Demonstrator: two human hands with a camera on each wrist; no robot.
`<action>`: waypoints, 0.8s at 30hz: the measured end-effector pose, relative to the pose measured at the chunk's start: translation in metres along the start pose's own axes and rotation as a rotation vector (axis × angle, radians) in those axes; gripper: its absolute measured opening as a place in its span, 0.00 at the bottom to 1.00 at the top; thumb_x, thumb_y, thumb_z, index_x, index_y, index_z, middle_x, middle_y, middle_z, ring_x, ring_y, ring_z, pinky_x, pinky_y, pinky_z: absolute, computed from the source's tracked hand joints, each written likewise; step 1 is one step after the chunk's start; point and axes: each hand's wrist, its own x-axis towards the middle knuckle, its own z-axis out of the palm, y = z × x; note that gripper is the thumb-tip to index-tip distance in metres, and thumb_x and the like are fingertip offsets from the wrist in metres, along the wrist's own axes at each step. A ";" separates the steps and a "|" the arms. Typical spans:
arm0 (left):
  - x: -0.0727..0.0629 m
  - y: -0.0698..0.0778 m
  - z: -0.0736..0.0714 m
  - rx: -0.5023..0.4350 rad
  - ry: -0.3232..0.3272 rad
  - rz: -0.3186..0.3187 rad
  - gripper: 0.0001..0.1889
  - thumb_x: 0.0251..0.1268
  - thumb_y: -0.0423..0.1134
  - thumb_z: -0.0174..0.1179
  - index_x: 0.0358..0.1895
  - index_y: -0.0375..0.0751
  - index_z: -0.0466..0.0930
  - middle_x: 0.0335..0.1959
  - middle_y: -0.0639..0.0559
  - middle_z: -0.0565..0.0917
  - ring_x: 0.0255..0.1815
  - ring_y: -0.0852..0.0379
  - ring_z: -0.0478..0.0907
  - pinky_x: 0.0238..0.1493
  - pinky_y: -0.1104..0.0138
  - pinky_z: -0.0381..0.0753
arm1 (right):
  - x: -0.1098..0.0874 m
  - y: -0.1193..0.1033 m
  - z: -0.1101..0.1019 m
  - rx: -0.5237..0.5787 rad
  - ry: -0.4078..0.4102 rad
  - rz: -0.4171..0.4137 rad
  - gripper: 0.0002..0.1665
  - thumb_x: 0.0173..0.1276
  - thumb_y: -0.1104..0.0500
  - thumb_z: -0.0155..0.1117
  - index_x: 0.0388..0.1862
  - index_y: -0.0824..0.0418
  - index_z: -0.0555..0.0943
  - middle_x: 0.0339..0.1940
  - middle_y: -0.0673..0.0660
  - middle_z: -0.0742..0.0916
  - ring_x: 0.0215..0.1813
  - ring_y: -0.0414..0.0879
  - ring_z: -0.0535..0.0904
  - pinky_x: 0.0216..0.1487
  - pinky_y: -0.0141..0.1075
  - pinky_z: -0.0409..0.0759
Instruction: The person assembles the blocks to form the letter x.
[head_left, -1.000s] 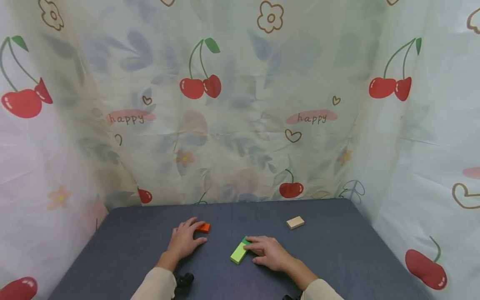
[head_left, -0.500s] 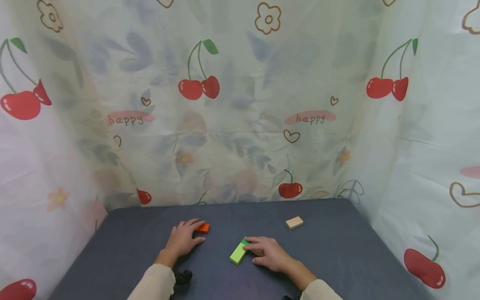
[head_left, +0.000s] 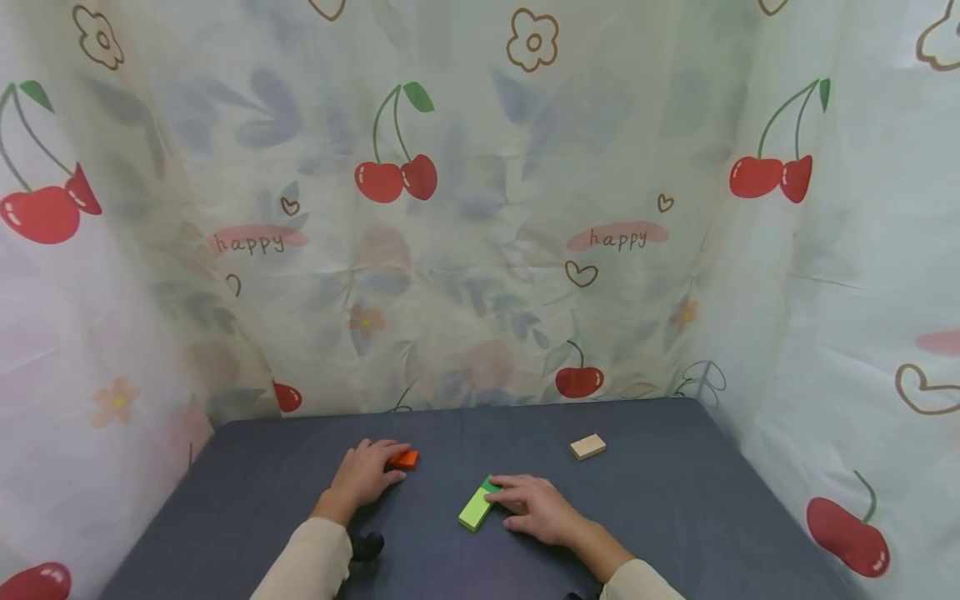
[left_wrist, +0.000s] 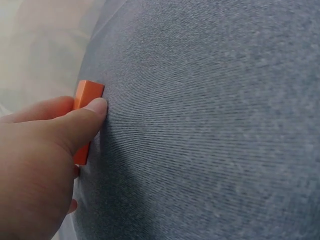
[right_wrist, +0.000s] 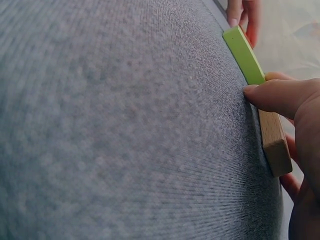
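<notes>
Orange rectangular block (left_wrist: 89,94), a single one, lies flat towards the far left of the table, pinched between the thumb and finger of the person's left hand (head_left: 365,473). One lime-green oblong block (right_wrist: 246,57) lies slantwise near the middle, end to end with one brown, grained wooden block (right_wrist: 272,135) that the right hand (head_left: 542,510) grips, thumb on the near side, fingers on the other. One darker green patch (head_left: 491,482) shows beyond the lime block; whether it is a separate block, I cannot tell. One pale natural-wood rectangular block (head_left: 588,447) sits well apart, at the far right.

Dark grey-blue ribbed fabric covers the table (head_left: 660,500). Two cream sleeves (head_left: 306,557) reach in from the near edge. Pale printed curtain (head_left: 465,108) encloses the back and sides, bearing three cherry pairs, leaves, outlined hearts and two "happy" labels.
</notes>
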 end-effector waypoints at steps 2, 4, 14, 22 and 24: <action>0.001 0.000 0.000 0.005 0.015 0.005 0.26 0.61 0.49 0.67 0.64 0.53 0.78 0.61 0.50 0.78 0.56 0.45 0.71 0.54 0.48 0.69 | 0.000 -0.001 0.000 0.000 0.001 -0.008 0.28 0.62 0.58 0.71 0.63 0.46 0.80 0.69 0.49 0.75 0.69 0.49 0.68 0.62 0.60 0.62; 0.001 0.000 0.000 0.010 0.034 0.014 0.25 0.61 0.48 0.67 0.63 0.53 0.79 0.59 0.50 0.79 0.55 0.45 0.72 0.53 0.48 0.69 | 0.000 -0.001 -0.001 -0.001 0.004 -0.019 0.28 0.62 0.58 0.71 0.62 0.46 0.80 0.68 0.50 0.75 0.69 0.50 0.69 0.61 0.60 0.62; -0.001 0.001 0.003 -0.013 0.108 0.051 0.20 0.60 0.43 0.68 0.57 0.49 0.83 0.51 0.49 0.83 0.48 0.48 0.74 0.52 0.51 0.73 | -0.001 -0.002 -0.001 -0.004 0.012 -0.033 0.28 0.62 0.58 0.71 0.62 0.47 0.81 0.68 0.51 0.75 0.68 0.51 0.69 0.60 0.61 0.63; -0.002 -0.001 0.002 -0.058 0.113 0.069 0.19 0.61 0.41 0.67 0.56 0.45 0.83 0.51 0.48 0.83 0.48 0.48 0.75 0.52 0.53 0.73 | -0.001 -0.002 -0.002 0.009 0.005 -0.011 0.28 0.62 0.59 0.71 0.62 0.47 0.81 0.68 0.50 0.75 0.69 0.50 0.69 0.62 0.60 0.62; -0.002 -0.002 0.002 -0.071 0.109 0.066 0.19 0.62 0.41 0.66 0.57 0.44 0.83 0.51 0.48 0.83 0.48 0.48 0.75 0.53 0.53 0.73 | -0.001 -0.001 -0.001 0.001 0.010 -0.022 0.28 0.62 0.59 0.71 0.62 0.47 0.81 0.68 0.50 0.75 0.68 0.50 0.69 0.62 0.60 0.62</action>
